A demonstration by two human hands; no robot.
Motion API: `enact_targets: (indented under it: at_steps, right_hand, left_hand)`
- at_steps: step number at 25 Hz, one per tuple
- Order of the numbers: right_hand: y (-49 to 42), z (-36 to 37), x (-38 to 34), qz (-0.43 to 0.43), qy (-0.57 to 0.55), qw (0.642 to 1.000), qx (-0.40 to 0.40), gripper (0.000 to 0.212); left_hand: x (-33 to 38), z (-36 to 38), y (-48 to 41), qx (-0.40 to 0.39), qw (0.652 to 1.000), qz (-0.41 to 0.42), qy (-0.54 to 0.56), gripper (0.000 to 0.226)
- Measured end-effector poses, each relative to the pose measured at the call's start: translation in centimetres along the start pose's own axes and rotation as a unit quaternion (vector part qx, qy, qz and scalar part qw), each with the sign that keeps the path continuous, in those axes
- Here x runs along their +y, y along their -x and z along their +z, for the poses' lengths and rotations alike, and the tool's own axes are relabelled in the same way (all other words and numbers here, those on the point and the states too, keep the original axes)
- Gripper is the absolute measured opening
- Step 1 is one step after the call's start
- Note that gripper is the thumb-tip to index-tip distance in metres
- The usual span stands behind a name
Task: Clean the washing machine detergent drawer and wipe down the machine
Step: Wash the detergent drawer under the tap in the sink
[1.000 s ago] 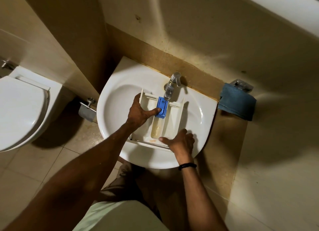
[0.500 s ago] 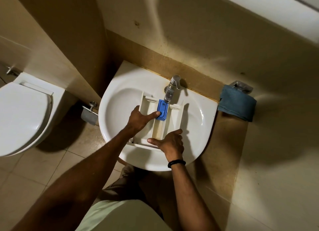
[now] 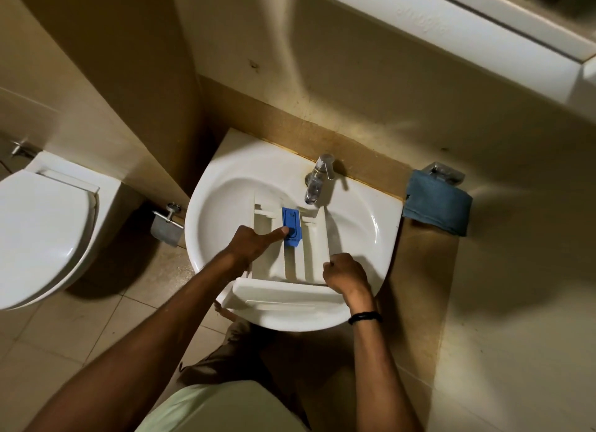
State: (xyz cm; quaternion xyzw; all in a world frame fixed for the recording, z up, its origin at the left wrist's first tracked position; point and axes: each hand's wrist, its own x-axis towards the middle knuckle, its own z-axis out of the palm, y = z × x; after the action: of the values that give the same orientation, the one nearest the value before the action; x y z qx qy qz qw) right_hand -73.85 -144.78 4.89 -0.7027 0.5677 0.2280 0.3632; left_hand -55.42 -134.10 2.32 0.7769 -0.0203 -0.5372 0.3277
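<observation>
The white detergent drawer [image 3: 306, 257] lies in the white basin [image 3: 222, 206], its front panel [image 3: 277, 296] over the basin's near rim. A blue insert [image 3: 292, 220] sits in the drawer's middle compartment under the tap [image 3: 317, 181]. My left hand [image 3: 251, 246] holds the drawer's left side, and its thumb presses on the blue insert. My right hand [image 3: 346, 275] is closed around the drawer's near right corner.
A toilet [image 3: 42, 235] with its lid down stands at the left. A toilet-roll holder [image 3: 167, 222] hangs between toilet and basin. A blue cloth [image 3: 435, 206] hangs on a wall holder right of the basin. A white shelf edge [image 3: 451, 25] runs above.
The drawer's front end has risen and slid toward me, so its front panel now shows. My right hand has moved from the front edge to the right corner. The left thumb stays on the blue insert.
</observation>
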Motion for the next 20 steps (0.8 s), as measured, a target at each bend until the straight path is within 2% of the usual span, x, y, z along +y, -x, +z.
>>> enact_targets:
  at_steps: [3,6,9,11,13,14,15,17,18,19,20]
  right_hand:
    - [0.4,-1.0,-0.4,0.002,-0.007,0.999,-0.034,0.022]
    - [1.2,-1.5,-0.3,-0.007,-0.025,0.999,-0.042,0.026]
    - [1.2,-1.7,0.5,-0.021,-0.072,0.996,-0.043,0.029]
    - [1.3,-1.5,0.7,-0.006,-0.16,0.987,-0.028,0.031]
    - [1.4,-1.1,0.4,0.022,-0.274,0.96,0.042,0.026]
    - [1.5,-0.6,0.1,0.05,-0.318,0.943,0.084,0.035]
    - [1.7,-0.1,-0.4,0.088,-0.353,0.926,0.104,0.055]
    - [2.1,1.4,-1.2,0.144,-0.45,0.88,0.052,0.089]
    - [2.3,2.6,-1.7,0.148,-0.494,0.857,0.004,0.091]
    - [2.5,3.6,-2.2,0.129,-0.522,0.843,-0.034,0.081]
    - [2.4,4.4,-2.3,0.096,-0.524,0.845,-0.043,0.062]
  left_hand:
    - [0.5,-1.5,1.9,-0.033,0.999,-0.019,-0.036,0.066]
    - [0.4,-2.2,3.4,-0.027,0.999,-0.032,-0.035,0.052]
    - [-0.7,-1.9,5.4,0.021,0.995,-0.04,0.083,0.057]
    - [-1.9,-1.5,6.8,0.068,0.982,-0.012,0.175,0.042]
    - [-2.9,-1.0,8.6,0.121,0.961,0.058,0.244,0.024]
    - [-3.1,-0.6,9.6,0.142,0.948,0.088,0.27,0.025]
    - [-3.1,-0.1,10.7,0.156,0.938,0.11,0.29,0.032]
    - [-3.2,1.1,12.1,0.18,0.93,0.13,0.293,0.047]
    - [-3.3,1.7,12.5,0.193,0.929,0.13,0.289,0.053]
    - [-3.5,2.1,12.6,0.204,0.926,0.13,0.29,0.062]
    - [-3.7,2.4,12.6,0.211,0.925,0.125,0.29,0.071]
